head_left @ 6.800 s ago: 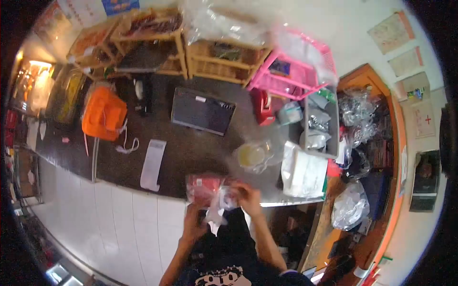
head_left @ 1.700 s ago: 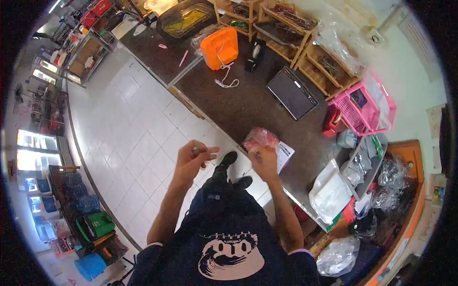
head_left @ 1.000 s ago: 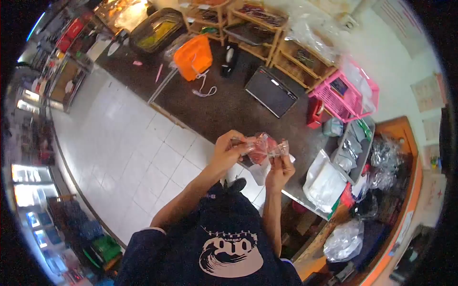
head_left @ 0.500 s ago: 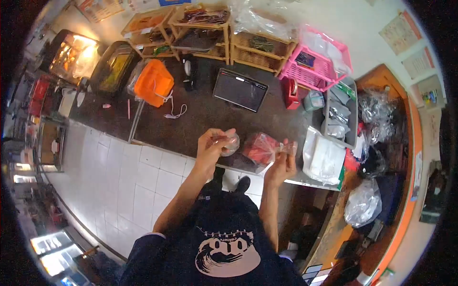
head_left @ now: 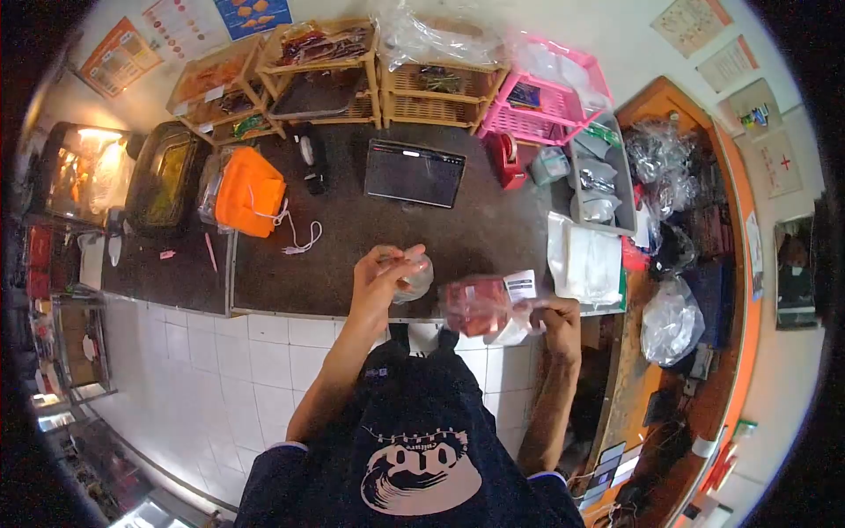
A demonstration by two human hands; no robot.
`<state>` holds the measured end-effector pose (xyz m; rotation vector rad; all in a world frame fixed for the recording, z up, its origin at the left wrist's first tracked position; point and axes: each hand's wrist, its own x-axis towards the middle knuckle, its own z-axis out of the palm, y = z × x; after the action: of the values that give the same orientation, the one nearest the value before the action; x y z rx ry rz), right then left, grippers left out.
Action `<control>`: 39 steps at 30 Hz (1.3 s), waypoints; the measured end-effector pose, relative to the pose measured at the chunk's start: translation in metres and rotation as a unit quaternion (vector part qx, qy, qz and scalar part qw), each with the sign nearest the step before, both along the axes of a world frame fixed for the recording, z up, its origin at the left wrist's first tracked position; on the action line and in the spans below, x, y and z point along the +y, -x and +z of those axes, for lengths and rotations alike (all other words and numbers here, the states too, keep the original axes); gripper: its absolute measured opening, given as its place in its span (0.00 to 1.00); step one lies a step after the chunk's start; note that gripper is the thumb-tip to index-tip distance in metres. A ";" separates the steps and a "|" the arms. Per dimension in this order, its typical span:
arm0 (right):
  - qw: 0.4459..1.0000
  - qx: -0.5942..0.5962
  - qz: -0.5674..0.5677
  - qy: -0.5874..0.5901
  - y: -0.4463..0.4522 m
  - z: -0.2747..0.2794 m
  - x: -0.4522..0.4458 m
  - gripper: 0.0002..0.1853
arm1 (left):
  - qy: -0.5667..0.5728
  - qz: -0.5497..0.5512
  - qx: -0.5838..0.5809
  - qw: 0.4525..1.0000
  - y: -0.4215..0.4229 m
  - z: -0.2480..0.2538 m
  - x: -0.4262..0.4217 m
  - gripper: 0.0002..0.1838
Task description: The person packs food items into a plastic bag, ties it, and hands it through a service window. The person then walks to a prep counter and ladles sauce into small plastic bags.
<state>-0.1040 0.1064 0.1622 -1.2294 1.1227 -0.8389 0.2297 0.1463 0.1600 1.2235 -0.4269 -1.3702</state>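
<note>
Dark counter (head_left: 343,233), with a clear plastic bag of red contents (head_left: 476,305) at its front edge.
I see my right hand (head_left: 558,327) pinching the bag's gathered neck; I can't tell whether the counter bears any weight. I judge the bag light, soft and slippery, best held by that neck, its thin film easily torn. A printed slip (head_left: 520,285) lies against it; my left hand (head_left: 378,280) grasps a clear round roll (head_left: 417,281), perhaps tape.

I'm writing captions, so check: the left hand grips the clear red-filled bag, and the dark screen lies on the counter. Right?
One slip: the head view shows the right hand gripping the clear red-filled bag. The dark screen does lie on the counter.
</note>
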 end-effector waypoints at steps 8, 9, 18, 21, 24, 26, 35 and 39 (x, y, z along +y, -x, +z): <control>0.994 0.057 0.083 -0.051 -0.023 -0.012 -0.004 0.16 | -0.009 -0.059 0.017 0.998 -0.001 -0.004 -0.004 0.12; 0.992 0.056 0.098 -0.048 -0.026 -0.016 -0.004 0.16 | 0.002 -0.065 0.038 0.997 0.004 -0.003 -0.004 0.12; 0.992 -0.090 -0.072 -0.043 -0.099 -0.043 -0.006 0.14 | -0.001 -0.126 0.073 0.989 0.045 -0.018 -0.015 0.10; 0.980 -0.197 -0.011 0.011 -0.086 -0.115 -0.022 0.12 | 0.004 -0.116 0.021 0.993 0.052 -0.032 -0.027 0.09; 0.980 -0.183 -0.064 -0.037 -0.114 -0.077 -0.021 0.12 | -0.010 -0.099 0.025 0.995 0.055 -0.034 -0.036 0.09; 0.975 -0.196 -0.084 -0.055 -0.122 -0.071 -0.023 0.13 | 0.018 -0.084 -0.015 0.996 0.058 -0.026 -0.038 0.09; 0.970 -0.212 -0.046 -0.113 -0.097 -0.106 -0.037 0.22 | 0.074 -0.072 -0.089 0.991 0.088 -0.064 -0.040 0.11; 0.982 -0.161 -0.047 -0.086 -0.090 -0.095 -0.043 0.18 | 0.044 -0.120 -0.132 0.983 0.101 -0.058 -0.033 0.08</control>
<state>-0.0135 0.0634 0.0669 -0.8681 0.9717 -0.9528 0.1285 0.1136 0.1025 1.3154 -0.8364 -1.3785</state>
